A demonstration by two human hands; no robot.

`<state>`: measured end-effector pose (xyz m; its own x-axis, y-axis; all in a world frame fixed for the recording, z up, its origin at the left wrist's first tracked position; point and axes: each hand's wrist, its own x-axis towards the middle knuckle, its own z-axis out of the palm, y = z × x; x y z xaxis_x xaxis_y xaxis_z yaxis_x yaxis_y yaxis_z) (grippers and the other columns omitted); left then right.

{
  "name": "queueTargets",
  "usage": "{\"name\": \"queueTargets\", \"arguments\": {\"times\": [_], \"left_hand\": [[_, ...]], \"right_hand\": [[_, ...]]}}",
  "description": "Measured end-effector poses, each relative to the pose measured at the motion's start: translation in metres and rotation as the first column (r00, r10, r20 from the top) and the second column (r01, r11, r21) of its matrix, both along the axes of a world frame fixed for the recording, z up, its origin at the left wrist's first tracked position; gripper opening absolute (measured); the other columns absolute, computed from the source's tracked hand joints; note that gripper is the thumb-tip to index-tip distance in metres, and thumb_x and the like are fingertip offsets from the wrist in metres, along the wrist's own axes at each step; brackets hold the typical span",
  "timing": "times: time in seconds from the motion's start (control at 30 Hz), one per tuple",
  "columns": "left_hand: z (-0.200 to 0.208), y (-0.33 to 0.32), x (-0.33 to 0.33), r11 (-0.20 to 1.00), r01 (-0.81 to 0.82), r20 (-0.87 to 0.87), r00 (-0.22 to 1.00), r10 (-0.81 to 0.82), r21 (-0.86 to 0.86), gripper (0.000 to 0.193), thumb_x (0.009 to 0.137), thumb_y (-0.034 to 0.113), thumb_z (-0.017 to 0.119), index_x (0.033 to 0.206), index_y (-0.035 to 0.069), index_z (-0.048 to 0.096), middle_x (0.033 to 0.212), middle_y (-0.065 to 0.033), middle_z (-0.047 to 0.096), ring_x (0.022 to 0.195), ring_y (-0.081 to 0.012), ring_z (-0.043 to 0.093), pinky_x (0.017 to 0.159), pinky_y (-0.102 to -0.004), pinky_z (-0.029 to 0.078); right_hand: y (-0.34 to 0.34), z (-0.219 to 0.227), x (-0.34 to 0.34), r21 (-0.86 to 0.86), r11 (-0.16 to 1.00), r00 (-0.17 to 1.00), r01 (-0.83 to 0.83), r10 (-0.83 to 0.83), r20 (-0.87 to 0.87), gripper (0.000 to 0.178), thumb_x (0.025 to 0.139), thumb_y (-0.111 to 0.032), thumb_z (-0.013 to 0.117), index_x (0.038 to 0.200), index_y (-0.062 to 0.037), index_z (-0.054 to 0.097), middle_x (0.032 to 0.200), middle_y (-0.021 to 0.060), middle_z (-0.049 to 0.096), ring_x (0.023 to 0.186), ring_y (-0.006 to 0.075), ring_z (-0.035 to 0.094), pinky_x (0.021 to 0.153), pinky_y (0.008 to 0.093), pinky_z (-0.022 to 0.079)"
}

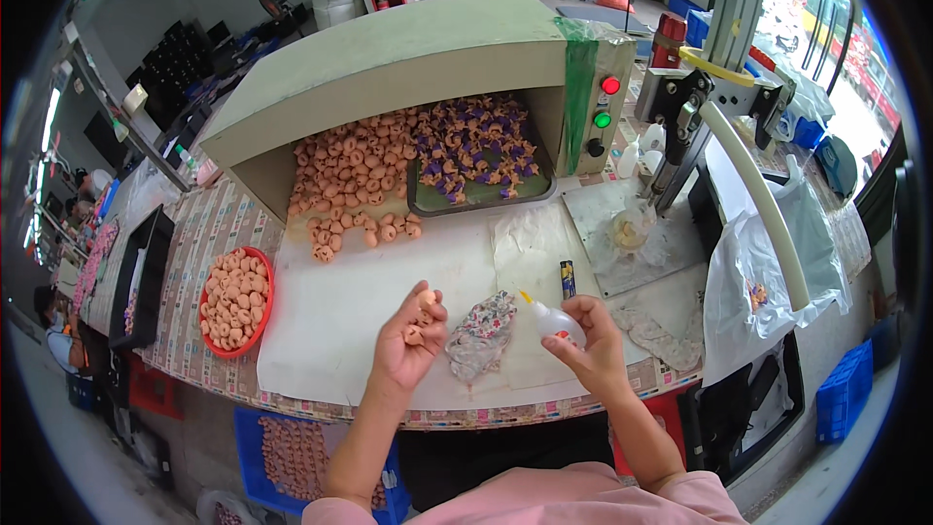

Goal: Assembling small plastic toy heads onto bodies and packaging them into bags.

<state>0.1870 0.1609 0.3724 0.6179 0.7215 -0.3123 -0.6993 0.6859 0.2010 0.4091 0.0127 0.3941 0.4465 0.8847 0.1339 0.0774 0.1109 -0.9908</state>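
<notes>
Small peach-coloured doll-head pieces [415, 334] are held in my left hand [398, 355], its fingers curled round them above the white paper [321, 321]. My right hand [598, 350] grips a small white squeeze bottle [560, 325] with a yellow nozzle, which tilts up toward the left. Both hands are apart. Between them lies a crumpled patterned cloth [483, 335] on the table. Beyond, under the hood of a beige box-shaped machine [389, 63], are a heap of peach doll heads [355, 160] and a dark tray [486, 201] of purple-and-peach pieces.
At the left, a red basin [269, 319] holds pale peach pieces. A dark blue tube [568, 279] lies past the bottle. To the right are a metal plate [607, 233], a press with a curved pale handle [758, 204] and a plastic bag [734, 272]. A blue crate [251, 457] sits below.
</notes>
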Motion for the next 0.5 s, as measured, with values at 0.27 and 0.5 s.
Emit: {"name": "queueTargets", "arguments": {"times": [0.27, 0.5], "left_hand": [[-0.019, -0.055, 0.007, 0.961, 0.228, 0.031, 0.971, -0.236, 0.154, 0.036, 0.095, 0.011, 0.053, 0.13, 0.005, 0.047, 0.123, -0.0138, 0.055, 0.108, -0.0208, 0.059, 0.08, -0.0299, 0.056], [-0.042, -0.063, 0.011, 0.923, 0.243, -0.089, 0.97, -0.227, 0.299, 0.038, 0.094, 0.012, 0.058, 0.13, 0.005, 0.048, 0.126, -0.0097, 0.055, 0.106, -0.0155, 0.06, 0.084, -0.0277, 0.055]], "right_hand": [[-0.013, 0.011, -0.015, 0.0, 1.0, 0.986, 0.01, -0.01, -0.166, 0.048, 0.07, -0.017, 0.085, 0.103, -0.0047, 0.052, 0.091, 0.0008, 0.055, 0.08, 0.0071, 0.053, 0.07, 0.0204, 0.044], [-0.015, -0.002, -0.017, 0.183, 0.983, 0.949, 0.02, -0.076, 0.305, 0.038, 0.069, -0.011, 0.084, 0.098, -0.0006, 0.062, 0.084, 0.0064, 0.056, 0.076, 0.014, 0.056, 0.064, 0.0258, 0.045]]}}
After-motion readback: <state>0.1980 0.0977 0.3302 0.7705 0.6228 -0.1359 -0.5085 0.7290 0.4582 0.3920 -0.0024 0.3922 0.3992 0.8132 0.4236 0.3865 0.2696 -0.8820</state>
